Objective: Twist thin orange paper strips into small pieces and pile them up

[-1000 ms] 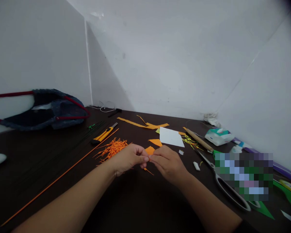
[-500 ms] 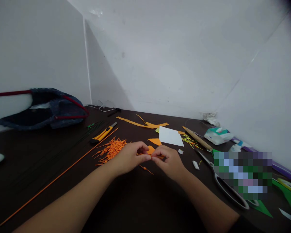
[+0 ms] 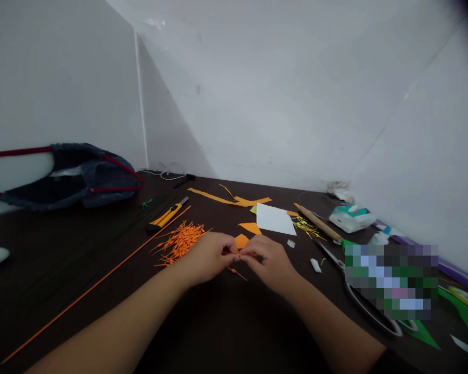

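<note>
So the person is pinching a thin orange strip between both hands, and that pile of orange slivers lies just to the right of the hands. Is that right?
Not quite. In the head view, the pile of orange slivers lies to the left of the hands, beside the left hand. The rest holds: the left hand and right hand pinch a thin orange strip between them.

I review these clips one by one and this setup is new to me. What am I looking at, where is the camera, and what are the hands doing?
There is no machine here: the picture comes from a camera worn on a person's head, looking down at their own two bare hands. The left hand and right hand meet over a dark table and pinch a thin orange sliver between their fingers. Beside the left hand lies a heap of orange slivers, with a yellow utility knife and a long orange strip further left. To the right are white paper, orange paper scraps and scissors. A dark bag sits at the far left.
</note>
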Motion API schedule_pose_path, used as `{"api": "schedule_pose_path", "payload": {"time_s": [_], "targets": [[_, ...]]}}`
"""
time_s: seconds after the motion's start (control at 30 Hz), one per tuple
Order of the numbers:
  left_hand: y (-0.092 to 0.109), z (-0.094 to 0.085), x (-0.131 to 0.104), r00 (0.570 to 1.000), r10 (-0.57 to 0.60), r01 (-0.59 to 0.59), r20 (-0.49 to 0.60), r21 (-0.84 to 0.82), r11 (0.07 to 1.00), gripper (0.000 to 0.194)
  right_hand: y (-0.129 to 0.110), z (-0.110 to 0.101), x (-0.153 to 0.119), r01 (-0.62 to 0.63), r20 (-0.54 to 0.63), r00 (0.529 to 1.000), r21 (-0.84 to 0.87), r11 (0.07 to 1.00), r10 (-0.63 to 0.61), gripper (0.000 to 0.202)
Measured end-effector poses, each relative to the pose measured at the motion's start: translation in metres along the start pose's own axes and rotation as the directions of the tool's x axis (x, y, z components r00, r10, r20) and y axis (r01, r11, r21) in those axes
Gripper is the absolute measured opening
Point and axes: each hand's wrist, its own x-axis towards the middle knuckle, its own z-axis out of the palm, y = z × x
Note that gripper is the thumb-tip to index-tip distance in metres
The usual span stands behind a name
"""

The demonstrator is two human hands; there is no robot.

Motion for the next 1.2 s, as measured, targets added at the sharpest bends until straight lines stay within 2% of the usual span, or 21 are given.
{"api": "schedule_pose_path", "payload": {"time_s": [0.07,0.13,0.3,0.43,0.57,0.67,0.77,0.93,1.0,1.1,1.2], "targets": [[0.0005,0.0004,0.0005,0.996,0.058,-0.052,-0.063,0.083,0.995,0.014,0.0015,0.0018,0.0002,-0.100,0.002,0.995,0.058,0.993,0.100,0.008],[0.0005,0.0001,0.0003,0.997,0.051,-0.049,-0.056,0.048,0.998,0.013,0.0021,0.0025,0.0003,-0.111,-0.008,0.994,0.065,0.992,0.112,0.008],[0.0007,-0.0012,-0.0016,0.996,-0.012,0.026,0.094,-0.146,0.989,0.024,0.0022,0.0007,-0.0006,0.092,-0.005,0.996,-0.064,0.994,-0.092,0.013],[0.0026,-0.0007,-0.0017,0.996,-0.048,0.061,0.077,-0.163,0.985,0.017,0.0009,-0.0002,-0.0015,0.115,0.014,0.993,-0.108,0.987,-0.114,0.016],[0.0033,0.0013,0.0002,0.997,-0.067,0.069,0.029,-0.075,0.995,0.011,0.0001,0.0013,-0.0014,0.012,-0.027,1.000,-0.001,1.000,-0.012,0.011],[0.0021,0.0038,0.0014,0.998,0.012,-0.008,-0.064,0.070,0.998,0.009,0.0001,0.0027,-0.0007,-0.090,-0.010,0.996,0.069,0.994,0.091,0.010],[0.0015,0.0038,0.0008,0.993,0.055,-0.041,-0.104,0.140,0.989,0.009,0.0004,0.0037,-0.0001,-0.110,0.004,0.994,0.076,0.991,0.110,0.010],[0.0013,0.0000,-0.0025,0.996,0.003,0.007,0.093,-0.107,0.994,0.014,0.0004,0.0042,-0.0009,0.004,-0.019,1.000,0.038,0.999,-0.003,0.013],[-0.0003,0.0001,-0.0028,0.993,0.002,0.015,0.122,-0.137,0.990,0.019,-0.0002,0.0037,-0.0012,0.031,-0.023,0.999,0.028,0.999,-0.030,0.013],[-0.0014,0.0015,-0.0017,0.997,-0.025,0.033,0.078,-0.105,0.994,0.019,-0.0010,0.0029,-0.0008,0.034,-0.050,0.998,0.045,0.998,-0.032,0.012],[0.0007,0.0028,0.0001,1.000,-0.013,0.012,-0.016,-0.068,0.998,0.013,-0.0008,0.0027,0.0004,-0.009,-0.071,0.997,0.098,0.995,0.016,0.012]]}}
